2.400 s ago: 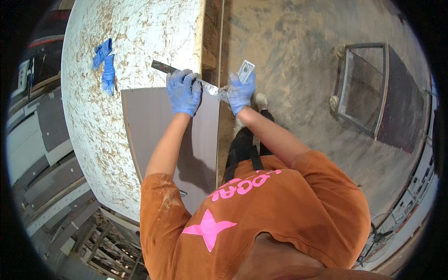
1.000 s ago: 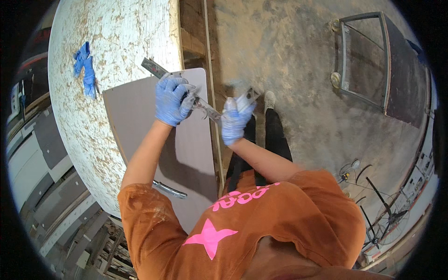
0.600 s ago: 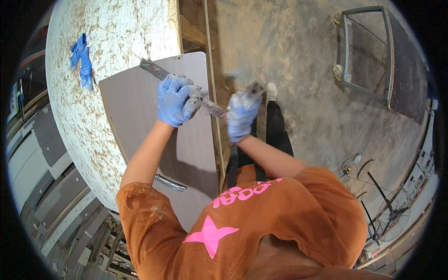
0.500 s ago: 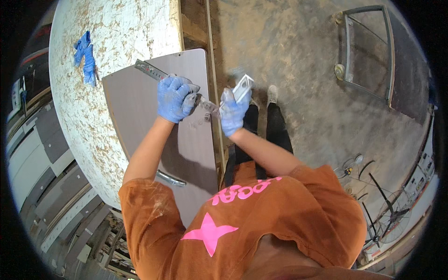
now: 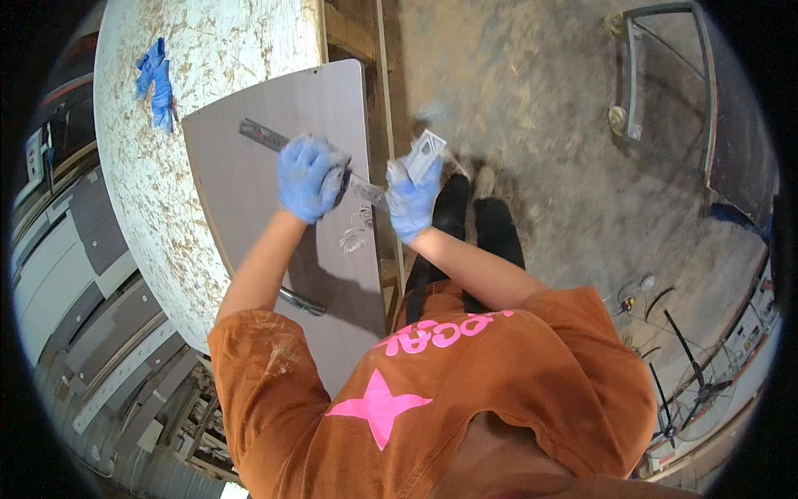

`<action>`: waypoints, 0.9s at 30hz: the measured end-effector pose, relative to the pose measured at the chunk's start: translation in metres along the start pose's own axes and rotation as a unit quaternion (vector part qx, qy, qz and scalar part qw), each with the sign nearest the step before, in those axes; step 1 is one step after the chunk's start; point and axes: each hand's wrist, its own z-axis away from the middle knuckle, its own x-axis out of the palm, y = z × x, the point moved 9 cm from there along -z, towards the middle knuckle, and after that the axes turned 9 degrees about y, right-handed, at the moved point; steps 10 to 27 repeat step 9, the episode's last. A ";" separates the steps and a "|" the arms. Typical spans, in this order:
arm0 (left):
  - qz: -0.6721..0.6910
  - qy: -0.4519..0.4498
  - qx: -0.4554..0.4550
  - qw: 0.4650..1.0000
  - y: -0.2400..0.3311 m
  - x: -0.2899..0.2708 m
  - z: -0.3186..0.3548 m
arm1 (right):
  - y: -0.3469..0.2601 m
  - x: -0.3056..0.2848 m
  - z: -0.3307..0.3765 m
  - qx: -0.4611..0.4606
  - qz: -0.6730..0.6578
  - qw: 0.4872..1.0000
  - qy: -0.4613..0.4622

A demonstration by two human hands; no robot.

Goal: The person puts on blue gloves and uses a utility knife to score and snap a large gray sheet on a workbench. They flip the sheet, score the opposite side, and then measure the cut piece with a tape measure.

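My left hand (image 5: 307, 179), in a blue glove, is closed over a narrow dark metal strip (image 5: 262, 133) with markings on it. The strip's far end sticks out past my knuckles, above the grey panel (image 5: 332, 108). A shiny strip (image 5: 366, 190) spans the gap between my hands; whether it is the same piece I cannot tell. My right hand (image 5: 413, 200), also gloved, is wrapped round a pale metal piece (image 5: 428, 150) with a squared end and a hole, just beyond the panel's right edge. Thin curly shavings (image 5: 353, 239) lie on the panel below my hands.
The panel rests on a worn white tabletop (image 5: 216, 50) with a wooden frame below. A crumpled blue glove (image 5: 156, 87) lies there. A shiny curved handle (image 5: 302, 301) is on the panel by my left forearm. A wheeled metal frame (image 5: 628, 83) and a fan (image 5: 702, 387) stand at the right.
Both hands keep their holds and stay close to the panel's right edge. The strip's far end has dipped slightly. Curly shavings show more plainly on the panel, and the view has shifted a little.
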 end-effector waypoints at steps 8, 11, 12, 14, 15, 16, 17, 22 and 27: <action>-0.012 0.000 -0.023 1.000 0.018 -0.006 0.045 | 0.014 -0.061 -0.022 0.079 -0.019 0.988 -0.131; -0.013 -0.005 -0.026 1.000 0.021 -0.005 0.054 | 0.018 -0.060 -0.023 0.076 -0.040 0.987 -0.136; -0.013 -0.005 -0.026 1.000 0.021 -0.005 0.054 | 0.018 -0.060 -0.023 0.076 -0.040 0.987 -0.136; -0.013 -0.005 -0.026 1.000 0.021 -0.005 0.054 | 0.018 -0.060 -0.023 0.076 -0.040 0.987 -0.136; -0.013 -0.005 -0.026 1.000 0.021 -0.005 0.054 | 0.018 -0.060 -0.023 0.076 -0.040 0.987 -0.136; -0.013 -0.005 -0.026 1.000 0.021 -0.005 0.054 | 0.018 -0.060 -0.023 0.076 -0.040 0.987 -0.136; -0.013 -0.005 -0.026 1.000 0.021 -0.005 0.054 | 0.018 -0.060 -0.023 0.076 -0.040 0.987 -0.136; -0.013 -0.005 -0.026 1.000 0.021 -0.005 0.054 | 0.018 -0.060 -0.023 0.076 -0.040 0.987 -0.136; -0.013 -0.005 -0.026 1.000 0.021 -0.005 0.054 | 0.018 -0.060 -0.023 0.076 -0.040 0.987 -0.136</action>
